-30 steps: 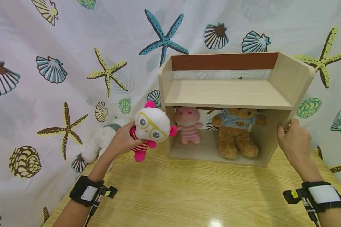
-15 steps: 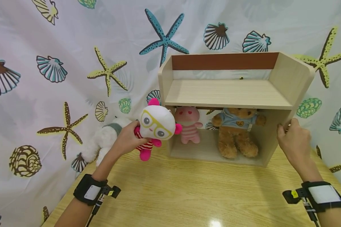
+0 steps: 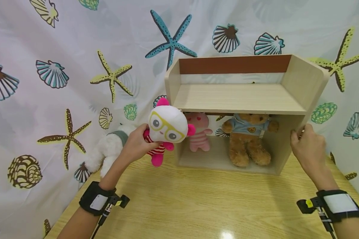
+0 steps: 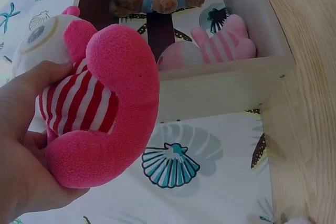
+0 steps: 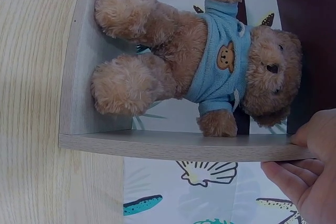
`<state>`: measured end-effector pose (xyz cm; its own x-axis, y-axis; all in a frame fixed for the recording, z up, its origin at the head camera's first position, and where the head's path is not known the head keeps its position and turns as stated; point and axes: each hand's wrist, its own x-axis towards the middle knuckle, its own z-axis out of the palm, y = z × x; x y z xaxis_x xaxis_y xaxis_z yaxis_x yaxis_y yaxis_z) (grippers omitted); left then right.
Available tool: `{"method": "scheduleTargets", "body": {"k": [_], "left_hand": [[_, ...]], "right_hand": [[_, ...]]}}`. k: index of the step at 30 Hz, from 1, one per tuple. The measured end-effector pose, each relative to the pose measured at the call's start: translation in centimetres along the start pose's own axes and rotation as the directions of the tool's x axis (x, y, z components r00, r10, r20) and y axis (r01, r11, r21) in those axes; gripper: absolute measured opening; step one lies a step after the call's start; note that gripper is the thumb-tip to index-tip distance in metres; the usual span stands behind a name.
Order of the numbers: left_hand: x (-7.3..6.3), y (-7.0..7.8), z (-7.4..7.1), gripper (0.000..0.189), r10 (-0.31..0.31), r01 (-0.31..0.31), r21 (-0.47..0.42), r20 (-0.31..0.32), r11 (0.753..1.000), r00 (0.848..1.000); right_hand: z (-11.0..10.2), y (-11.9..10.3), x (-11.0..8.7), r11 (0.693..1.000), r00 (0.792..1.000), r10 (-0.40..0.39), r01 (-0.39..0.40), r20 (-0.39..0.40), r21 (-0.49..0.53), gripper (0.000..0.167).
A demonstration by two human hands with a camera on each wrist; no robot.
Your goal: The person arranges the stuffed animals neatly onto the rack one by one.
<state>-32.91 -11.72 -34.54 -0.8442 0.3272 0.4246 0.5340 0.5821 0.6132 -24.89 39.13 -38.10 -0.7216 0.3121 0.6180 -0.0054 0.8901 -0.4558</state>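
Note:
My left hand (image 3: pixel 137 144) grips a plush panda (image 3: pixel 169 121) with yellow glasses and pink ears by its striped body. It hangs tilted in front of the shelf's left side, above the table. In the left wrist view the thumb crosses the red-and-white striped belly, and the pink legs (image 4: pixel 126 77) point towards the camera. At the far side my right hand (image 3: pixel 308 146) pinches the right panel of a pale wooden shelf (image 3: pixel 239 96), thumb inside, fingers outside. In the lower compartment sit a pink striped plush (image 3: pixel 199 141) and a brown teddy bear (image 3: pixel 248 142) in a blue hoodie.
A white plush (image 3: pixel 109 147) with a grey-green band lies left of the shelf, partly behind my left arm. The wooden table (image 3: pixel 197 199) stretches in front. A patterned curtain (image 3: pixel 77 43) with shells and starfish hangs behind.
My left hand has carried the panda a little right, closer to the shelf, so it now overlaps the left panel and part of the pink plush. My right hand stays on the panel.

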Motion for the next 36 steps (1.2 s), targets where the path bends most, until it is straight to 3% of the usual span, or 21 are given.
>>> {"method": "scheduleTargets", "body": {"k": [14, 26, 36], "left_hand": [[0.5, 1.9, 0.8, 0.048, 0.023, -0.028, -0.060, -0.082, 0.998, 0.996], [0.7, 3.2, 1.2, 0.050, 0.034, -0.048, -0.123, -0.109, 0.991, 0.993], [1.3, 4.1, 1.3, 0.048, 0.003, -0.026, -0.154, -0.150, 0.988, 0.989]], "right_hand": [[0.0, 0.2, -0.1, 1.000, 1.000, 0.018, -0.018, 0.017, 0.002, 0.036], [0.1, 0.2, 0.1, 1.000, 1.000, 0.000, 0.000, -0.003, 0.004, 0.032], [0.0, 0.1, 0.1, 1.000, 1.000, 0.007, -0.007, -0.001, -0.003, 0.031]]}}
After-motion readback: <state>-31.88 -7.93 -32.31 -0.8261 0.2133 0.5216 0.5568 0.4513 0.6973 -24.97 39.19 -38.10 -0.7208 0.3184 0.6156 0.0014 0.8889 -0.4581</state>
